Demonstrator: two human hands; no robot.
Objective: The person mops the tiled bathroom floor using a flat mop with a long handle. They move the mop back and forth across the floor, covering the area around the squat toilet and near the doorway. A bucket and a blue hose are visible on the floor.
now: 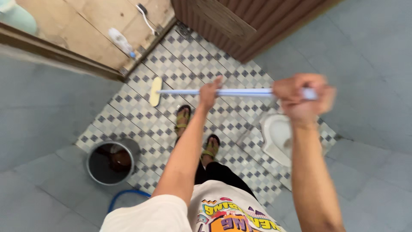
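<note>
- My right hand (302,98) was closed in a fist around the upper end of the long pale-blue brush handle (240,92), and the picture was a little blurred there.
- My left hand (209,93) was wrapped around the same handle further along, so the two hands were well apart on one stick.
- The handle ran almost level across the view, from my right fist toward the left, and it ended in the flat cream brush head (155,91).
- The brush head lay to the left of both hands — my left hand was the nearer one to it. I could not tell if the head was touching the floor or only above it.
- Under the handle was the checkered tile floor (171,68), grey and white squares, and my two feet in sandals (183,118) stood on it.
- On my right side, below my right forearm, was a white squat toilet pan (274,139) set in the floor.
- On my left, near the edge of the tiles, stood a grey metal bucket (110,162) with dark water and something brown in it, and a blue hose (126,195) curved just beside it.
- The room was narrow — grey walls on both sides, a brown ribbed door (240,25) ahead, and a plastic bottle (121,42) and a white-handled brush (146,17) lying on a wooden surface past the tiles.
</note>
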